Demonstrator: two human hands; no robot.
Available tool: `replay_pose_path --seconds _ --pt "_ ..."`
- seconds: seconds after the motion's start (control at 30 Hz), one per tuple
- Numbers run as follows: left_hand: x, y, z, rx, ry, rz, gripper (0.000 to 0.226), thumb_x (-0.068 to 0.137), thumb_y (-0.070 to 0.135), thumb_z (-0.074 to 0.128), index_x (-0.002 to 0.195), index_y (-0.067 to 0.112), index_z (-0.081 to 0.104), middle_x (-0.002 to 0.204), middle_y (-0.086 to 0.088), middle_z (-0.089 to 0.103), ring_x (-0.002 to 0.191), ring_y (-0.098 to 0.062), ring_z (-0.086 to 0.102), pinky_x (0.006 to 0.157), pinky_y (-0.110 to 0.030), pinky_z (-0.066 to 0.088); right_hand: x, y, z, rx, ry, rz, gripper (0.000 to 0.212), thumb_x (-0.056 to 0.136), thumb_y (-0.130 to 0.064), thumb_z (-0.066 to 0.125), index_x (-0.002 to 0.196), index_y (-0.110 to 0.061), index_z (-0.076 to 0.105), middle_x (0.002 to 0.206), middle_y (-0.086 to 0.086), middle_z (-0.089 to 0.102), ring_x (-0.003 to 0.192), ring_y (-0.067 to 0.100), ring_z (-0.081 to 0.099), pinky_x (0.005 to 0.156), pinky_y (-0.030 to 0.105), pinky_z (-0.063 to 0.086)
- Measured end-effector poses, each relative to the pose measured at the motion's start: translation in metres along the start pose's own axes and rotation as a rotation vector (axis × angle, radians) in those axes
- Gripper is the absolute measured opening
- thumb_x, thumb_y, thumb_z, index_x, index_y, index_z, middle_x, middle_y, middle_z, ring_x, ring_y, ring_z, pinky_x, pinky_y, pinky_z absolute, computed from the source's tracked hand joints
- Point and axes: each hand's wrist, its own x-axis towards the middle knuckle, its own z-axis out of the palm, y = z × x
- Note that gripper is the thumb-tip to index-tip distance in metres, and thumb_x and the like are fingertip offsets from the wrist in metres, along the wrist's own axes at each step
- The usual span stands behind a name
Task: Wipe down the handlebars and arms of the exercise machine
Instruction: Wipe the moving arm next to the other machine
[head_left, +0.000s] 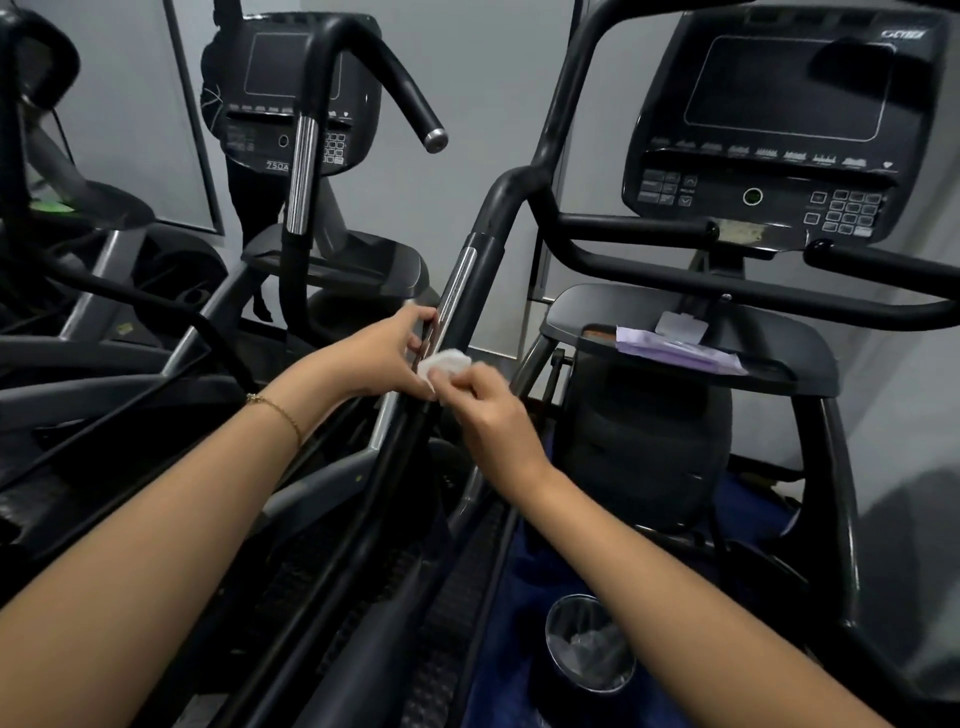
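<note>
A black moving arm (483, 270) of the exercise machine rises through the middle of the view, with a chrome sensor strip (460, 286) on its grip. My left hand (387, 353) grips this arm just below the strip. My right hand (480, 410) pinches a small white wipe (444, 361) and presses it against the arm right beside my left hand. The fixed black handlebars (675, 278) run across below the console (779, 135) at the right.
A purple wipe packet (680, 351) lies on the machine's tray at right. A clear plastic cup (589, 644) sits low near my right forearm. A second, similar machine (306, 119) with its own arm stands at the left, against a grey wall.
</note>
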Motion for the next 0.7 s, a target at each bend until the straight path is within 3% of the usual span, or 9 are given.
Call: replay_pose_path --seconds 0.07,0.1,0.2,0.27,0.33,0.43,0.53,0.63,0.7 --pt "0.0 -0.004 0.0 0.003 -0.014 0.016 0.098 0.068 0.003 0.08 0.145 0.021 0.024 0.113 -0.008 0.048 0.086 -0.017 0.055 0.081 -0.028 0.046 -0.001 0.01 -0.001 -0.022 -0.031 -0.081 0.028 0.093 -0.042 0.047 0.102 -0.022 0.065 0.088 -0.013 0.051 0.084 0.004 0.048 0.073 0.012 0.038" --pt "0.0 -0.005 0.001 -0.01 -0.013 0.011 0.098 0.068 0.003 0.08 0.145 0.021 0.024 0.113 -0.008 0.049 0.086 -0.016 0.054 0.082 -0.029 0.046 0.008 0.018 -0.007 -0.046 0.0 -0.094 0.027 0.093 -0.04 0.048 0.101 -0.02 0.065 0.086 -0.013 0.051 0.084 0.007 0.049 0.075 0.017 0.04" --pt "0.0 -0.006 0.001 -0.059 0.003 -0.014 0.096 0.066 0.004 0.082 0.144 0.022 0.028 0.112 -0.009 0.054 0.085 -0.017 0.056 0.086 -0.032 0.048 0.057 0.041 -0.024 -0.063 0.081 0.006 0.017 0.092 -0.031 0.052 0.077 -0.034 0.059 0.076 -0.015 0.047 0.07 0.002 0.048 0.07 0.028 0.038" --pt "-0.003 -0.006 0.002 -0.079 0.033 -0.036 0.093 0.066 0.007 0.083 0.142 0.018 0.031 0.1 -0.003 0.058 0.08 -0.014 0.057 0.084 -0.03 0.047 0.086 0.043 -0.034 -0.029 0.04 0.064 0.019 0.095 -0.02 0.047 0.097 -0.023 0.066 0.086 -0.006 0.046 0.079 0.013 0.048 0.071 0.027 0.035" --pt "-0.007 -0.007 0.004 -0.08 0.068 -0.05 0.09 0.067 0.011 0.083 0.142 0.016 0.033 0.086 0.005 0.058 0.074 -0.008 0.056 0.077 -0.024 0.046 0.092 0.041 -0.034 -0.066 -0.02 0.061 0.03 0.096 -0.011 0.04 0.115 -0.01 0.062 0.098 0.004 0.047 0.088 0.016 0.044 0.073 0.023 0.03" --pt "-0.011 -0.011 0.007 -0.059 0.111 -0.062 0.086 0.07 0.019 0.081 0.141 0.016 0.034 0.08 0.009 0.055 0.071 -0.001 0.052 0.067 -0.017 0.04 0.057 0.019 -0.028 -0.11 0.012 -0.08 0.028 0.084 0.001 0.053 0.11 -0.003 0.062 0.096 -0.001 0.039 0.082 0.014 0.044 0.062 0.032 0.044" --pt "-0.011 -0.015 0.009 -0.076 0.138 -0.055 0.087 0.07 0.021 0.081 0.142 0.018 0.033 0.082 0.009 0.054 0.081 -0.007 0.054 0.076 -0.02 0.038 0.024 0.015 -0.017 -0.138 -0.064 -0.277 0.04 0.076 -0.001 0.046 0.114 -0.004 0.061 0.096 0.003 0.035 0.084 0.022 0.042 0.046 0.032 0.047" --pt "-0.012 -0.015 0.009 -0.075 0.119 -0.048 0.086 0.071 0.023 0.08 0.142 0.02 0.031 0.085 0.006 0.057 0.086 -0.011 0.056 0.071 -0.019 0.039 0.049 0.031 -0.023 -0.207 -0.095 -0.369 0.035 0.078 0.0 0.052 0.11 -0.006 0.064 0.093 0.005 0.037 0.082 0.02 0.038 0.052 0.032 0.045" --pt "-0.012 -0.015 0.009 -0.079 0.109 -0.054 0.087 0.072 0.023 0.08 0.143 0.021 0.03 0.09 0.002 0.06 0.086 -0.012 0.058 0.066 -0.017 0.04 0.081 0.04 -0.039 -0.198 -0.049 -0.21 0.018 0.081 0.0 0.061 0.093 -0.013 0.064 0.086 0.006 0.042 0.078 0.019 0.039 0.06 0.035 0.044"
